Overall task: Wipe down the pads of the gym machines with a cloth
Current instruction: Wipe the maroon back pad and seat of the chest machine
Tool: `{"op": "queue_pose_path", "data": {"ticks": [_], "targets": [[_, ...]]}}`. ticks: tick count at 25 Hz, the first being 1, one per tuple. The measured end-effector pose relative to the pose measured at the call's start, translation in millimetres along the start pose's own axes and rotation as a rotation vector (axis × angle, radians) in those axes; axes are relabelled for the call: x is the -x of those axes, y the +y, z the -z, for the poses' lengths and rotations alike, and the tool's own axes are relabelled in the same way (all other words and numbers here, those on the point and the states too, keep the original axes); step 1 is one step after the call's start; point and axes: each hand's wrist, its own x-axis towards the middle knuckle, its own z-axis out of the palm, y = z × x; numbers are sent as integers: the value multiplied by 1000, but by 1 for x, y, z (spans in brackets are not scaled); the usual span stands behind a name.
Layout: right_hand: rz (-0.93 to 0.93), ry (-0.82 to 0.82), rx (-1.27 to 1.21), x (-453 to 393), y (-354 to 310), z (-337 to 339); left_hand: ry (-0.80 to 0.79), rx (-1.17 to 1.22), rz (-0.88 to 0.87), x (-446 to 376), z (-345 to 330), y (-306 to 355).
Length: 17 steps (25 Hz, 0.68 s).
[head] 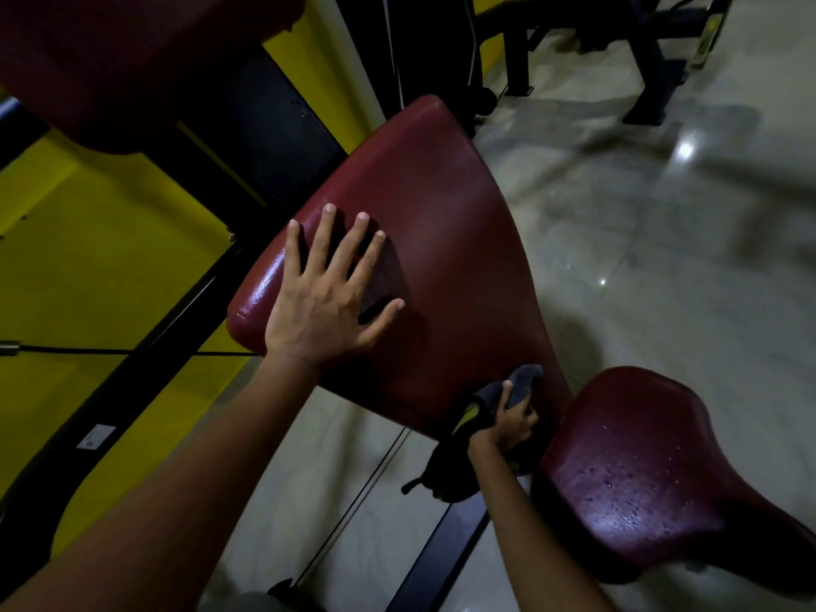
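Note:
A large dark red back pad [441,223] slopes across the middle of the view. My left hand [326,293] lies flat on its left side, fingers spread, holding nothing. My right hand [508,424] grips a dark grey cloth [523,382] against the pad's narrow lower end, just left of the red seat pad [640,470]. The seat pad's surface is dotted with droplets. Another dark red pad [123,55] fills the upper left corner.
The machine's black and yellow frame [110,280] runs down the left side, with a thin cable [353,505] below the back pad. Black legs of another machine [649,72] stand at the top right on the glossy tiled floor [662,258].

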Motion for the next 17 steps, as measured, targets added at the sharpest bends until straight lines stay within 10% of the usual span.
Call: {"op": "queue_pose_path", "data": {"ticks": [4, 12, 17], "targets": [[-372, -91, -46, -27, -7, 3, 2, -11, -4, 0, -1, -1], [220, -46, -90, 41, -73, 7, -73, -48, -8, -4, 4, 5], [-28, -64, -35, -32, -24, 2, -52, -22, -282, 10, -21, 54]]}}
